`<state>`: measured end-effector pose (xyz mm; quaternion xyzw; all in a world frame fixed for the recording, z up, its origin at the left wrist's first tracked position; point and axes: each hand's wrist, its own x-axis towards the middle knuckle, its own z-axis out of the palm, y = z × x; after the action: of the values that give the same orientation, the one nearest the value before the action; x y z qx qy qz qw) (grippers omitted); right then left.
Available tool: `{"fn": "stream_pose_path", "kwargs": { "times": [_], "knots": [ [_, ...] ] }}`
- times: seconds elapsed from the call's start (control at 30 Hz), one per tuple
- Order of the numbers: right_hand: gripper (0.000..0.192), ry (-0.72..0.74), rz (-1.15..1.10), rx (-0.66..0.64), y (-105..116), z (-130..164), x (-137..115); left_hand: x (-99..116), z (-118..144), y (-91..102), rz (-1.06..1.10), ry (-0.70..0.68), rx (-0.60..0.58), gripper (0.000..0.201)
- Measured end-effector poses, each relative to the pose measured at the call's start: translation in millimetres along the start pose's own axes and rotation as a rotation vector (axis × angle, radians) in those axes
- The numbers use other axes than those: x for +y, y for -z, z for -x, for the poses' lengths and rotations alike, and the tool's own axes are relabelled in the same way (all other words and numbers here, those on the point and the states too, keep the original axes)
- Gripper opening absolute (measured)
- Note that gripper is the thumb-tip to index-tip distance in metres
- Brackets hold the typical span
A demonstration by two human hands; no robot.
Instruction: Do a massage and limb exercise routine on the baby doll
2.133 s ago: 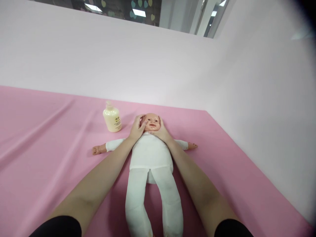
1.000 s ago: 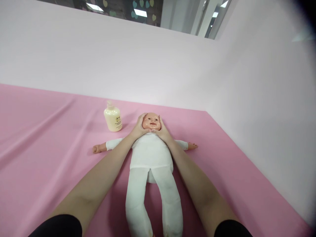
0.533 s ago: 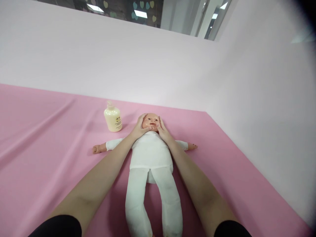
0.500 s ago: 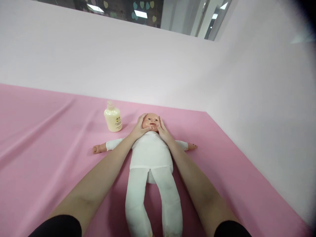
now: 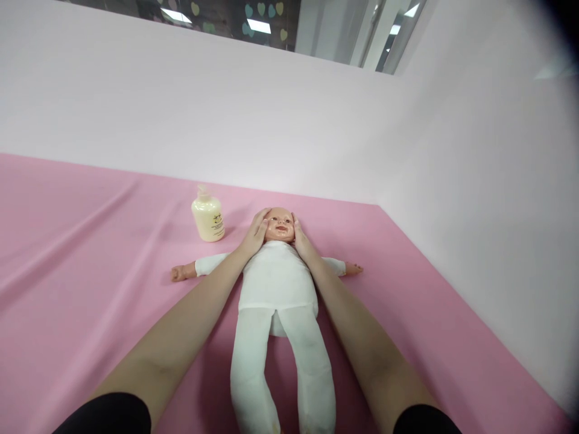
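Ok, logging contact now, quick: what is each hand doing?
Left hand: open, flat against one side of the white-suited plastic baby doll's head.
Right hand: open, flat against the other side.

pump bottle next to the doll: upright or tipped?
Upright. The pump bottle stands on its base on the pink cloth, pump head on top, left of the doll's head.
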<state>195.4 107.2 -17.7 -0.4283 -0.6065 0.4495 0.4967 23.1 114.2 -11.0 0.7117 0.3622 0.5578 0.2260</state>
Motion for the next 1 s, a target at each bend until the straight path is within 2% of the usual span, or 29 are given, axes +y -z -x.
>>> {"fn": "stream_pose_path", "kwargs": {
  "times": [0.23,0.4,0.53,0.6,0.77,1.0],
  "knots": [
    [0.101,0.009,0.031,-0.047,-1,11,-15,1,1,1.1,-0.058,-0.045,0.003,0.055],
    [0.097,-0.014,0.065,-0.055,-1,13,-19,-1,1,3.1,-0.073,-0.063,-0.045,0.059],
    [0.089,-0.011,0.127,-0.046,0,15,-21,-1,1,4.1,-0.106,-0.058,-0.09,0.082],
    [0.087,-0.002,0.134,-0.045,-1,15,-23,2,1,4.2,-0.115,-0.031,-0.089,0.087],
    [0.087,-0.007,0.106,-0.045,-1,15,-22,7,2,3.8,-0.115,-0.033,-0.075,0.072],
    [0.093,-0.017,0.079,-0.053,1,10,-13,7,2,3.8,-0.127,-0.05,-0.064,0.07]
  ]
}}
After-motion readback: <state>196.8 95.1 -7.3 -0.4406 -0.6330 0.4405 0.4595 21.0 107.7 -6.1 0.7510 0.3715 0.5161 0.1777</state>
